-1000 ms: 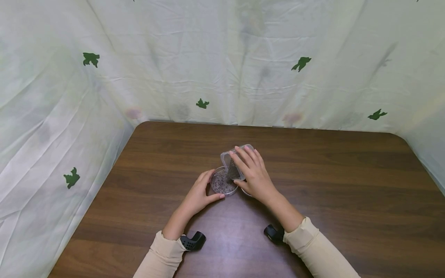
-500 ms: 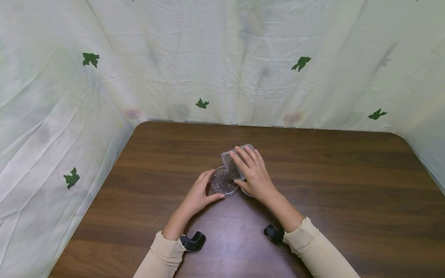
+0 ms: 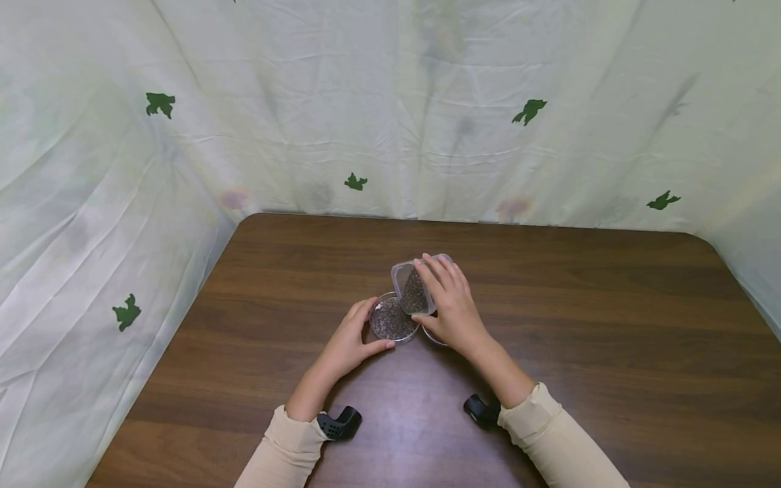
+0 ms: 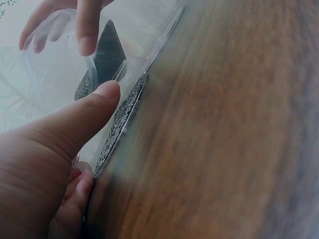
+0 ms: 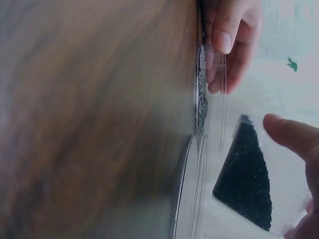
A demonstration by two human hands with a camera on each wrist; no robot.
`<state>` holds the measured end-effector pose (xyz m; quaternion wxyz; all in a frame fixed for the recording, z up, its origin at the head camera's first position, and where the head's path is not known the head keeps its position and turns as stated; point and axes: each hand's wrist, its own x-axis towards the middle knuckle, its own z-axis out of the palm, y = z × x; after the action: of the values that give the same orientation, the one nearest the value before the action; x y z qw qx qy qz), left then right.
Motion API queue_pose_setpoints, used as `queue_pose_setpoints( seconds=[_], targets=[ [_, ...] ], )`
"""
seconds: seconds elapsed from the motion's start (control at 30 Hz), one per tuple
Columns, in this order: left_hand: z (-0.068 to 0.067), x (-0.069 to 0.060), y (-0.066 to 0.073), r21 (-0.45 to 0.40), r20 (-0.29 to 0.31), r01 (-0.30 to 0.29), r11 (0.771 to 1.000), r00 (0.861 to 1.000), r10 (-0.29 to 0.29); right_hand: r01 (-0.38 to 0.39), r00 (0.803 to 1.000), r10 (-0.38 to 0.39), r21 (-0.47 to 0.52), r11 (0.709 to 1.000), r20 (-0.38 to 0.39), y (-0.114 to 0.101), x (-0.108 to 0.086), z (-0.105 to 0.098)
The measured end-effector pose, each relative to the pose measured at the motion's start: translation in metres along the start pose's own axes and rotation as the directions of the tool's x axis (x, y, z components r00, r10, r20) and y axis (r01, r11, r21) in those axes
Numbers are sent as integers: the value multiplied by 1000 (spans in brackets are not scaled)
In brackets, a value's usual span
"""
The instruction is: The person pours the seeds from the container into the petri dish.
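Note:
A round clear dish (image 3: 393,318) with a layer of dark grains stands on the wooden table, and my left hand (image 3: 349,342) grips its rim between thumb and fingers. My right hand (image 3: 450,308) holds a clear plastic container (image 3: 403,274), tilted, just above the dish's right side. Dark grains (image 5: 245,174) lie banked inside the container, seen in the right wrist view. Partly under my right hand, a second clear round piece (image 3: 434,337) rests against the dish's right side. In the left wrist view the thumb (image 4: 94,107) lies at the dish's edge.
The brown wooden table (image 3: 579,325) extends to both sides and toward the back. Behind it hangs a pale curtain (image 3: 293,108) with green bird-shaped patches. Black wrist devices sit on both forearms, the left one (image 3: 339,423) and the right one (image 3: 481,411).
My right hand and the container have shifted slightly right and tilted back a little, showing more of the grains inside. The dish's layer looks darker than a second ago. My left hand has stayed put.

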<state>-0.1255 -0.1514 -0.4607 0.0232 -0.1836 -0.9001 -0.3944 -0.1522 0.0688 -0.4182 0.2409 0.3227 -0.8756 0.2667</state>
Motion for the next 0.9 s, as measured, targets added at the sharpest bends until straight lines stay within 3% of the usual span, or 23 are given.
queue_pose_setpoints(
  seconds=[0.2, 0.37, 0.53, 0.73, 0.9],
  targets=[
    [0, 1, 0, 1, -5, -4, 1000, 1000, 4, -93, 995, 96, 89, 992, -31, 1, 0, -4],
    [0, 1, 0, 5, -2, -1, 1000, 1000, 1, -119, 988, 132, 162, 980, -78, 5, -2, -7],
    [0, 0, 1, -1, 0, 9, 1000, 1000, -9, -208, 969, 233, 237, 949, -84, 7, -6, -9],
    [0, 0, 1, -2, 1, 16, 1000, 1000, -16, -343, 918, 391, 358, 868, -70, 7, -10, -13],
    [0, 0, 1, -2, -1, 15, 1000, 1000, -15, -402, 861, 506, 534, 743, -56, 6, -11, -16]
  ],
)
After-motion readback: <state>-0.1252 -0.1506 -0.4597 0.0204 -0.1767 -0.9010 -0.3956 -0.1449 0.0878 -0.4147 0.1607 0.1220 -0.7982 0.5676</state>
